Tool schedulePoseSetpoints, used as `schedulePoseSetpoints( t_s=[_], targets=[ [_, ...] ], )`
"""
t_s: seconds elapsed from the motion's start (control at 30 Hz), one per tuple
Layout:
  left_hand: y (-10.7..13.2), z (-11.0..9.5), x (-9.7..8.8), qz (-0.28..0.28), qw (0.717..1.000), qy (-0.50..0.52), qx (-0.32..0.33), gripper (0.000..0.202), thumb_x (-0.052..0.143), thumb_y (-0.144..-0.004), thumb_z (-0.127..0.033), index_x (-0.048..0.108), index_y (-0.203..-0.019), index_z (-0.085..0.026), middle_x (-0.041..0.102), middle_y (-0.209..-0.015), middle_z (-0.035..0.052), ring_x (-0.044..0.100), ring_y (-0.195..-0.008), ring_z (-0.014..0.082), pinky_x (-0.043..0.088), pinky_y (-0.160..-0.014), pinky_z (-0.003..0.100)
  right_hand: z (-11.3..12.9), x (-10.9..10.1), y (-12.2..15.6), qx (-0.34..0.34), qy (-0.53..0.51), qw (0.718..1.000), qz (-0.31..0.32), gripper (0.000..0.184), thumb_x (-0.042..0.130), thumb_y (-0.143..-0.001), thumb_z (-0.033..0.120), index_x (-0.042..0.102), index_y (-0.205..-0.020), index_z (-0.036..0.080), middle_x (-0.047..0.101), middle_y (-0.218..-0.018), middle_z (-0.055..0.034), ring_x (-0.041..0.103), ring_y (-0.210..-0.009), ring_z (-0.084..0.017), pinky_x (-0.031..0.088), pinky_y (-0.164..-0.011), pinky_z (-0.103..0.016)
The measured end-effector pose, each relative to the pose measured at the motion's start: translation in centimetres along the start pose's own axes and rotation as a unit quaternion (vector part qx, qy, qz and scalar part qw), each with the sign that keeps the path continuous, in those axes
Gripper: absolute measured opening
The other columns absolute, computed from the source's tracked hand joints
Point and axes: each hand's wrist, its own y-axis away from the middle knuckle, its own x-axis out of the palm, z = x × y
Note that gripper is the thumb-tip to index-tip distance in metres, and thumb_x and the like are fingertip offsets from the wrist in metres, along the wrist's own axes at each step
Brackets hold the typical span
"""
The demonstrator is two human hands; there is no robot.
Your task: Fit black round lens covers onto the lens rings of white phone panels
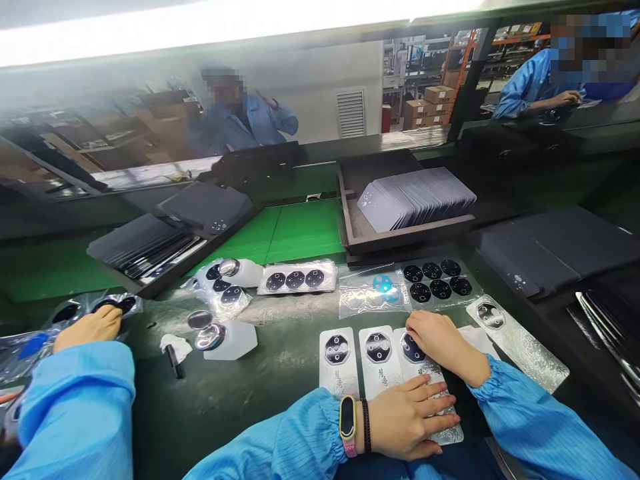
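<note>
My left hand [411, 419] lies flat with fingers spread on the lower part of a silver panel [451, 435]. My right hand [440, 339] is at that panel's top end, its fingers bent and pressed together beside a black octagonal patch [413, 348] with ring marks. Whatever its fingertips hold, if anything, is hidden. Two more silver panels with black octagons, a middle panel [377, 380] and a left panel [339, 377], lie alongside. Another silver panel [525, 347] rests at an angle to the right of my right hand.
Black round stickers [440, 283], a clear bag [373, 293] and bagged stickers [297, 277] lie behind. Dark panels fill a tray [410, 240]. White bottles [233, 341] stand left. A co-worker's hand [93, 327] touches bags at far left. Black panels [560, 247] lie right.
</note>
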Motion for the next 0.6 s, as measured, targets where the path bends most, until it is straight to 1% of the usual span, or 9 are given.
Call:
schedulePoseSetpoints(
  t_s=[0.07, 0.2, 0.27, 0.37, 0.43, 0.53, 0.6],
  targets=[
    [0.0, -0.1, 0.3, -0.008, 1.000, 0.009, -0.006, 0.057, 0.012, -0.093, -0.026, 0.059, -0.124, -0.020, 0.065, -0.129, -0.0037, 0.054, -0.125, 0.0092, 0.041, -0.107, 0.029, -0.1, 0.1, 0.0, 0.001, -0.004, 1.000, -0.002, 0.025, 0.049, -0.087, 0.005, 0.065, -0.073, 0.018, 0.070, -0.079, -0.0058, 0.066, -0.078, -0.020, 0.038, -0.057, -0.027],
    [0.2, -0.5, 1.3, -0.050, 0.998, 0.035, -0.024, 0.043, 0.031, -0.092, -0.034, 0.061, -0.119, -0.020, 0.068, -0.125, -0.0022, 0.057, -0.123, 0.0119, 0.046, -0.104, 0.030, -0.5, 0.2, 0.2, -0.001, -0.016, 1.000, -0.012, 0.025, 0.049, -0.088, 0.009, 0.064, -0.072, 0.019, 0.069, -0.077, -0.0048, 0.065, -0.076, -0.019, 0.039, -0.058, -0.027],
    [0.3, -0.6, 1.5, -0.057, 0.998, 0.027, -0.020, 0.045, 0.028, -0.092, -0.031, 0.060, -0.121, -0.020, 0.067, -0.126, -0.0021, 0.056, -0.123, 0.0112, 0.046, -0.103, 0.030, -0.6, 0.3, 0.2, -0.006, -0.023, 1.000, -0.018, 0.025, 0.048, -0.089, 0.009, 0.063, -0.073, 0.020, 0.068, -0.078, -0.0035, 0.065, -0.075, -0.018, 0.040, -0.059, -0.026],
    [0.3, -0.4, 0.9, -0.059, 0.998, -0.005, -0.016, 0.052, 0.018, -0.092, -0.027, 0.061, -0.122, -0.023, 0.067, -0.127, -0.0048, 0.055, -0.123, 0.0083, 0.044, -0.103, 0.029, -0.7, 0.5, 0.3, -0.015, -0.032, 0.999, -0.025, 0.022, 0.048, -0.088, 0.009, 0.061, -0.074, 0.021, 0.066, -0.075, -0.0005, 0.063, -0.069, -0.015, 0.041, -0.058, -0.024],
    [0.2, -0.2, 0.3, -0.051, 0.998, -0.025, -0.011, 0.053, 0.017, -0.093, -0.027, 0.061, -0.122, -0.025, 0.067, -0.126, -0.0072, 0.056, -0.122, 0.0066, 0.043, -0.104, 0.028, -0.8, 0.8, 0.4, -0.022, -0.033, 0.999, -0.031, 0.021, 0.048, -0.088, 0.009, 0.059, -0.075, 0.021, 0.064, -0.074, 0.0002, 0.061, -0.067, -0.014, 0.041, -0.057, -0.024],
    [0.1, 0.1, -0.4, -0.009, 0.998, -0.055, 0.011, 0.055, 0.014, -0.093, -0.027, 0.057, -0.127, -0.026, 0.064, -0.130, -0.0092, 0.054, -0.124, 0.0058, 0.040, -0.107, 0.026, -0.9, 1.4, 0.7, -0.033, -0.027, 0.998, -0.051, 0.021, 0.044, -0.090, 0.008, 0.057, -0.078, 0.020, 0.063, -0.077, -0.0022, 0.061, -0.071, -0.017, 0.040, -0.053, -0.026],
    [0.1, 0.0, -0.4, 0.015, 0.997, -0.067, 0.020, 0.057, 0.012, -0.092, -0.027, 0.054, -0.131, -0.025, 0.061, -0.134, -0.0098, 0.052, -0.127, 0.0061, 0.039, -0.109, 0.026, -0.9, 1.9, 1.0, -0.039, -0.022, 0.997, -0.070, 0.023, 0.042, -0.089, 0.006, 0.055, -0.078, 0.021, 0.062, -0.078, -0.0039, 0.060, -0.073, -0.019, 0.038, -0.050, -0.027]
  ],
)
